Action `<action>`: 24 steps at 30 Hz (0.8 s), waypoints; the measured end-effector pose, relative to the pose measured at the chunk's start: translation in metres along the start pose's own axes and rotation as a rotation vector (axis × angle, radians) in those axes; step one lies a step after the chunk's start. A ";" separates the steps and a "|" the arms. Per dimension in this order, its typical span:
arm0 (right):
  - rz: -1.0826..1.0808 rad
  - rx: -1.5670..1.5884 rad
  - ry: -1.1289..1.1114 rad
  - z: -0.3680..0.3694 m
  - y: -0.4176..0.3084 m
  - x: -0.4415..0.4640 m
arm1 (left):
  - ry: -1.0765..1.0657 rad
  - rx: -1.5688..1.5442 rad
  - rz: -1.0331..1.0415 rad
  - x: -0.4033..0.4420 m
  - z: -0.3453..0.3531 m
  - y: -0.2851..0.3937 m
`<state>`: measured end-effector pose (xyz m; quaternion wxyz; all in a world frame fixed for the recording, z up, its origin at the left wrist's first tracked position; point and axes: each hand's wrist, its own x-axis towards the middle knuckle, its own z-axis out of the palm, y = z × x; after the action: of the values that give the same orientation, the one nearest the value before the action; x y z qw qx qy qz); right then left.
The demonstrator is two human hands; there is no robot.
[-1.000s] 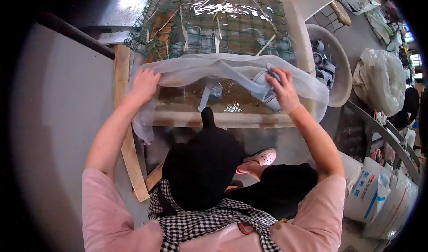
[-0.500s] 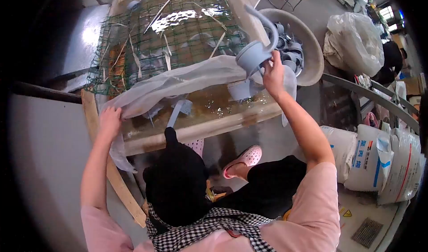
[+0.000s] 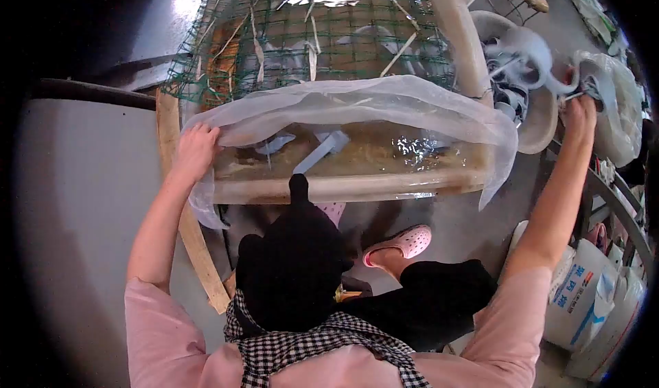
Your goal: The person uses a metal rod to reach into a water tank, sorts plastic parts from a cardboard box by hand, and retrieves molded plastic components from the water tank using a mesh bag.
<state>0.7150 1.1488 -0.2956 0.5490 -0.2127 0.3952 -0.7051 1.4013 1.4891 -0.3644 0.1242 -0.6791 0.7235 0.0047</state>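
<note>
My left hand (image 3: 196,151) has its fingers closed on the left end of a sheer whitish mesh cloth (image 3: 343,96), which lies across the near part of a water-filled tub (image 3: 343,190). Out to the right, my right hand (image 3: 582,117) grips a grey-blue plastic part (image 3: 537,62) with a curved arm; motion blurs it beside a round basin (image 3: 537,134) of similar parts. Another grey plastic piece (image 3: 319,156) with a straight strip sits in the water near the tub's front rim. The strip's near end meets a black shape.
Green netting (image 3: 343,51) with pale strips covers the tub's far part. A wooden plank (image 3: 195,257) runs along the left. White printed sacks (image 3: 580,295) stand at lower right, below a metal rail (image 3: 621,213). A clear plastic bag (image 3: 618,137) is at right.
My right hand has swung right with the plastic part, from over the tub toward the basin. My left hand still grips the cloth. The view has shifted, bringing the tub's near side higher.
</note>
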 end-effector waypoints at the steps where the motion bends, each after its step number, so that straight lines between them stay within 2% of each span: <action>1: -0.005 0.137 0.000 -0.008 -0.002 0.018 | 0.006 -0.008 0.003 0.000 0.001 -0.001; 2: -0.011 0.272 0.000 -0.016 -0.003 0.036 | 0.013 -0.018 0.007 0.000 0.002 -0.002; 7: -0.209 -1.252 0.418 -0.001 0.031 0.040 | 0.040 -0.029 0.010 -0.003 0.003 -0.006; 8: -0.707 -1.668 0.312 0.045 0.063 -0.028 | 0.042 -0.032 0.011 -0.003 0.002 -0.006; 9: -0.766 -1.473 -0.059 0.093 0.097 -0.113 | 0.042 -0.030 -0.004 -0.003 0.001 -0.006; 11: -0.581 -1.351 -0.807 0.119 0.156 -0.211 | 0.017 -0.029 -0.008 -0.004 -0.001 -0.006; 12: -0.362 -1.476 -1.200 0.135 0.175 -0.265 | 0.014 -0.028 -0.010 -0.007 0.000 -0.007; 13: -0.590 -1.440 -1.548 0.127 0.216 -0.289 | 0.015 -0.025 0.002 -0.006 0.002 -0.008; 14: -0.484 -1.463 -1.704 0.112 0.255 -0.310 | 0.022 -0.020 0.016 -0.004 0.003 -0.009; 15: -0.639 -1.530 -1.839 0.102 0.287 -0.321 | 0.033 -0.021 0.020 -0.003 0.003 -0.010; 17: -0.975 -1.564 -1.908 0.101 0.335 -0.333 | 0.038 -0.022 0.027 -0.006 0.005 -0.011; 18: -0.979 -1.567 -1.912 0.109 0.341 -0.338 | 0.041 -0.025 0.024 -0.006 0.005 -0.012; 20: -0.862 -1.865 -1.906 0.122 0.351 -0.347 | 0.048 -0.033 0.016 -0.008 0.008 -0.012; 24: -0.870 -1.895 -1.776 0.129 0.371 -0.355 | 0.063 -0.044 0.048 -0.007 0.012 -0.018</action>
<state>1.1436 1.4096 -0.4647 -0.0027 -0.9857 0.1420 0.0911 1.4215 1.4966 -0.3722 0.0861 -0.6640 0.7428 0.0022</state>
